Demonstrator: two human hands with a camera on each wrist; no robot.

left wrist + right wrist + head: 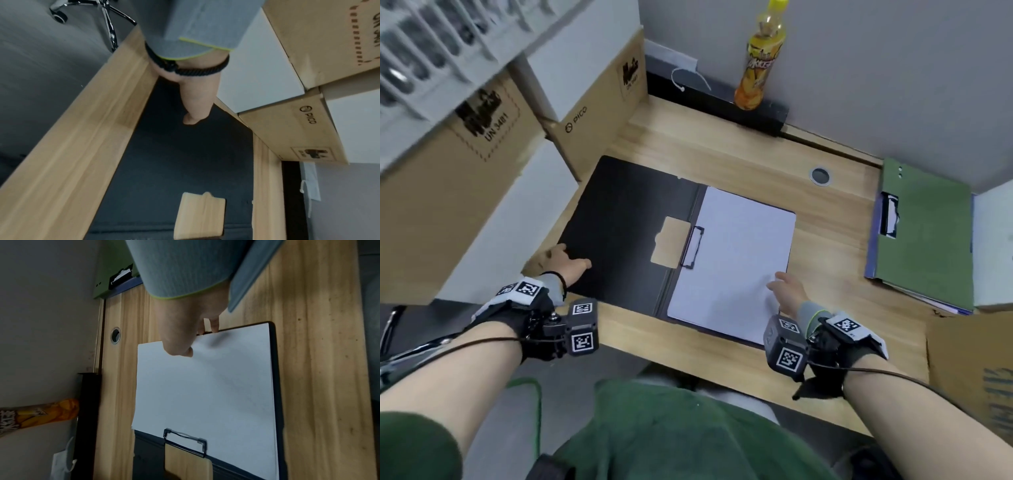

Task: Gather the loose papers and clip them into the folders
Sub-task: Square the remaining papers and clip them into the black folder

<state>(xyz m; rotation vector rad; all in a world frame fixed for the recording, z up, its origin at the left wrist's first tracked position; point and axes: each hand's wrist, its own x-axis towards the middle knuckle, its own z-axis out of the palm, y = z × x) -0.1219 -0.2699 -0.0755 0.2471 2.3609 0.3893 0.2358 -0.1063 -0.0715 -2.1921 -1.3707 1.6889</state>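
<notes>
Office cubicle | wooden desk point(774, 164) with cable grommet point(820, 176) | grey partition point(876, 68) behind | 2 folders: black point(619, 205), green point(928, 233) | cardboard boxes point(493, 144) stacked left | swivel-chair base point(107, 17) on floor

Soft, even indoor light in the head view; both wrist views dim and murky.

In the head view the white tray point(431, 51) at upper left smears with motion blur, straight edges bow toward the corners, and the paper point(732, 267) carries only a faint shadow beside the right hand point(786, 291). The left wrist view is grainy, with cardboard boxes point(308, 48) stretched by the wide lens. The right wrist view darkens at its borders, the bottle point(39, 415) blurred.
</notes>
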